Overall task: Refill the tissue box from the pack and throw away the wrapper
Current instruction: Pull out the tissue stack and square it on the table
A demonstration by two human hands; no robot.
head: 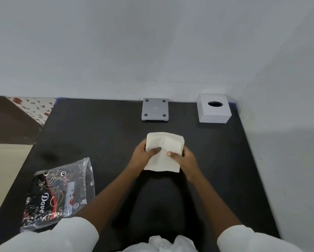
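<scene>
I see left hand (143, 157) and right hand (184, 159) each closing its grip on the cream folded tissue stack (164, 151); clear plastic "Dove" wrapper (59, 193) lies on black tabletop (98, 135).

The fingers (144, 149) of both hands are hidden behind the tissue stack (163, 151); both sleeves (76, 233) are cut off by the bottom edge.

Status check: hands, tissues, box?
Left hand and right hand both grip tissue stack. Box cover and base apart by wall. Wrapper left on table, not binned.
</scene>
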